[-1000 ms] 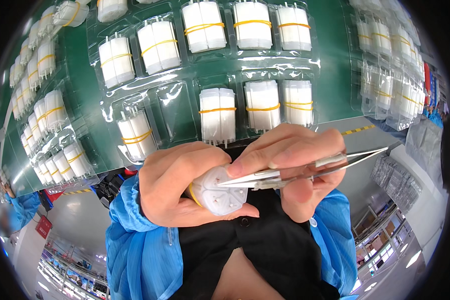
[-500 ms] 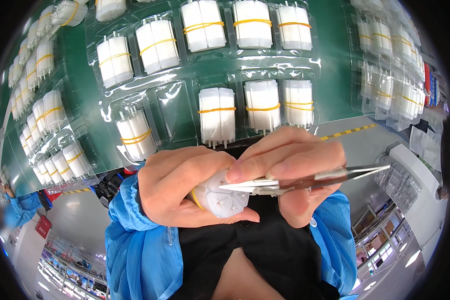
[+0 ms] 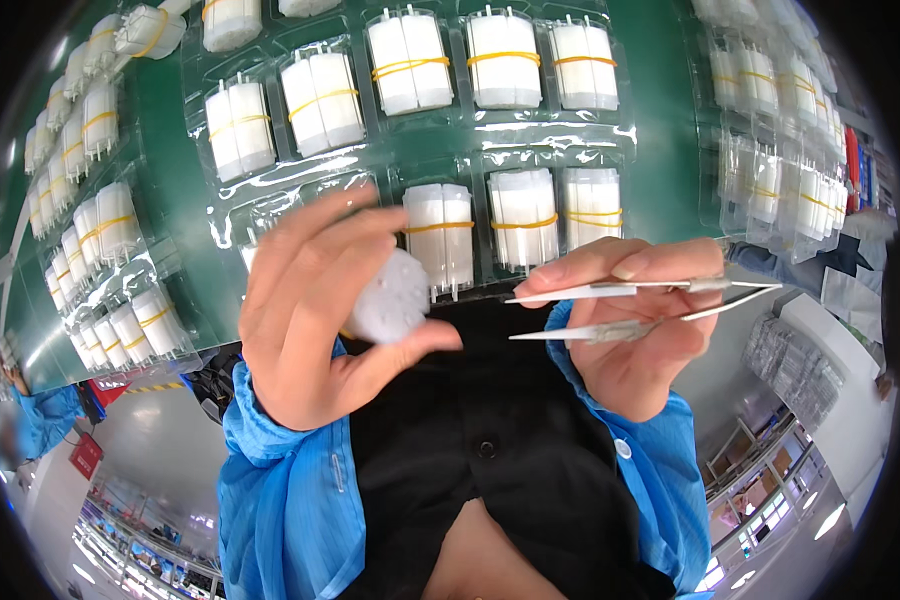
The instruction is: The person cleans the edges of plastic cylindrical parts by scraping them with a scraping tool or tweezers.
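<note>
My left hand is closed around a bundle of white cylinders, its round pale end turned toward my right hand. The fingers are slightly blurred, and most of the bundle is hidden in the palm. To the right, my right hand grips a pair of tweezers with white tips. Their tips stand apart, clear of the bundle, with nothing between them. Just beyond the hands lies a clear plastic tray of similar white bundles, each bound with a yellow rubber band. My left hand covers part of the tray's near left.
More trays of banded bundles line the left of the green table. Stacked clear trays with bundles stand at its right edge. At the far left is another person's blue sleeve.
The tweezers have drawn away from the bundle's end to the right and their tips have spread. My left hand has moved up and left toward the tray, taking the bundle along.
</note>
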The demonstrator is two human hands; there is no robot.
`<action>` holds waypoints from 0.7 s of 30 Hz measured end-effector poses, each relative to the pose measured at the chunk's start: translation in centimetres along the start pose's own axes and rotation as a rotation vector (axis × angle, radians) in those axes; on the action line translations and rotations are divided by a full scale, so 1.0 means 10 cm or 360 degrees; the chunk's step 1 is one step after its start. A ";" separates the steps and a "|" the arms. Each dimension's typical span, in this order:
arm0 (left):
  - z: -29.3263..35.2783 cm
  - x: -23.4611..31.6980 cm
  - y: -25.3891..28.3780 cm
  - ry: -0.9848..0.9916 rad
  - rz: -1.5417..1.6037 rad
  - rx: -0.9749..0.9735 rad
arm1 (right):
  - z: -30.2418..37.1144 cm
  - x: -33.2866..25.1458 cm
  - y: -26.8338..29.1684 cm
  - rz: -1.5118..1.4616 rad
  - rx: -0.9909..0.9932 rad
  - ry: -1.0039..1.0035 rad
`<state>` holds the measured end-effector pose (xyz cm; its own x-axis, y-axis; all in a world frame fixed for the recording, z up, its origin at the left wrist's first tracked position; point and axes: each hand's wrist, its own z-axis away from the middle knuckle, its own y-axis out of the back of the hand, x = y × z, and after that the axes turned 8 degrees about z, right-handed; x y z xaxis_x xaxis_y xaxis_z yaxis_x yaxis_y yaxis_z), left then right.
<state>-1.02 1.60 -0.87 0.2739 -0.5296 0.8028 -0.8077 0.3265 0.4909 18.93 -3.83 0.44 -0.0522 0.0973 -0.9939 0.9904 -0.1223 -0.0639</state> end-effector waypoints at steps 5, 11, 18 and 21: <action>-0.04 -0.08 0.06 -0.0105 -0.0399 -0.0335 | 0.01 0.19 0.00 -0.0326 0.0155 0.0237; -0.14 0.02 -0.09 0.0203 -0.0683 -0.0402 | 0.01 0.24 -0.05 -0.0345 0.0118 0.0307; -0.09 -0.08 0.01 0.0092 -0.0140 -0.0268 | 0.01 0.19 0.05 -0.0325 -0.0018 0.0252; 0.01 -0.18 0.11 -0.0149 0.0709 -0.0158 | 0.05 0.10 0.09 -0.0311 -0.0054 0.0240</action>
<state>-2.44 2.77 -1.81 -0.1404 -0.3875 0.9111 -0.7810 0.6090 0.1386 19.69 -4.33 -0.62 -0.2258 0.2624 -0.9382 0.9673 -0.0539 -0.2479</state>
